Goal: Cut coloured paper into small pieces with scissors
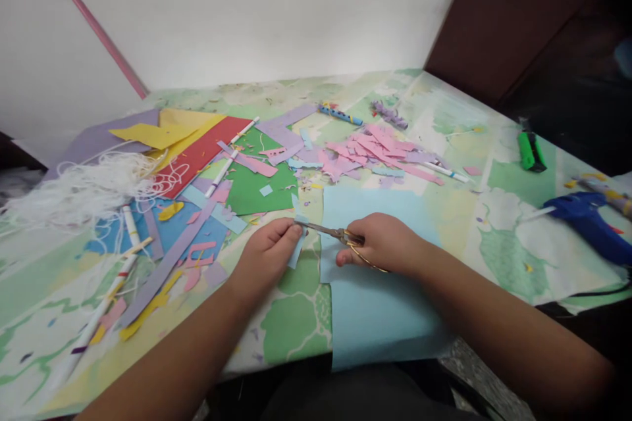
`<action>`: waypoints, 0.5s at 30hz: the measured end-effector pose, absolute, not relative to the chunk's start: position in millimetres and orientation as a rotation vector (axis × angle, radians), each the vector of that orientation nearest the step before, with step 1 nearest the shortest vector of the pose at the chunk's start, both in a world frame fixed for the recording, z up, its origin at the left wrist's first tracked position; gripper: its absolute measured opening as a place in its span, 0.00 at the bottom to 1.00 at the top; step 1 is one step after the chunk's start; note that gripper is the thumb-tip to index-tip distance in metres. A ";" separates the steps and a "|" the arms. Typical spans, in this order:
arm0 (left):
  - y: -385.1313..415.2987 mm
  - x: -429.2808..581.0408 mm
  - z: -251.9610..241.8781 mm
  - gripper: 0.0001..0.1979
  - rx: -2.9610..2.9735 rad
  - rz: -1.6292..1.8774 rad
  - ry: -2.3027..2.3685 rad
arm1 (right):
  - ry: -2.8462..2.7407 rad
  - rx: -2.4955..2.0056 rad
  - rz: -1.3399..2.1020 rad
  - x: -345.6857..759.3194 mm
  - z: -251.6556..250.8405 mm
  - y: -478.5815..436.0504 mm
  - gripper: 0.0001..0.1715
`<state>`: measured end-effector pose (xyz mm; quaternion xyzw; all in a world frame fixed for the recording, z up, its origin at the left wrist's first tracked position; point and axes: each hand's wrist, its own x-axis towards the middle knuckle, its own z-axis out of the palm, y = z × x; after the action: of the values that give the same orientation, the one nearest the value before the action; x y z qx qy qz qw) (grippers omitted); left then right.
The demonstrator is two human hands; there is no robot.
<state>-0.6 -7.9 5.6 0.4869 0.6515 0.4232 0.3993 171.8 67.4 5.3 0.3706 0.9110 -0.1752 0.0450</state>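
Observation:
My left hand [273, 245] pinches a small strip of light blue paper [295, 258], whose ends stick out above and below the fingers. My right hand [382, 243] is closed round the gold handles of a pair of scissors [340, 235]. Their blades point left and reach the strip at my left fingertips; whether they are cutting into it I cannot tell. Under my right hand lies a large light blue sheet [380, 316], hanging over the table's front edge.
Tangled white string [93, 187], coloured sheets, scraps and white markers [232, 156] cover the left side. A heap of pink paper pieces [375, 148] lies behind my hands. At right are a blue glue gun [590, 223] and a green-and-black object [532, 148].

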 end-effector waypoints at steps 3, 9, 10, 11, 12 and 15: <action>-10.0 1.6 5.4 0.10 1.161 1.060 1.602 | 2.769 1.143 -0.543 171.7 4.5 66.7 0.35; -12.1 3.9 2.0 0.11 1.064 1.107 1.556 | 2.748 1.169 -0.571 172.7 3.9 65.9 0.32; -12.0 4.2 1.5 0.11 1.045 1.112 1.544 | 2.758 1.181 -0.562 172.9 3.9 65.9 0.32; -11.9 4.6 1.2 0.10 1.034 1.116 1.534 | 2.771 1.191 -0.553 173.2 3.8 65.8 0.32; -11.7 4.9 1.0 0.10 1.033 1.121 1.524 | 2.787 1.196 -0.544 173.5 3.7 65.8 0.32; -11.3 4.7 1.4 0.10 1.056 1.151 1.521 | 2.825 1.195 -0.536 174.8 3.5 66.2 0.34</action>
<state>4.7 -11.3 1.4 0.4295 0.6186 0.4683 0.4622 174.8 66.2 3.5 0.3837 0.9071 -0.1722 0.0141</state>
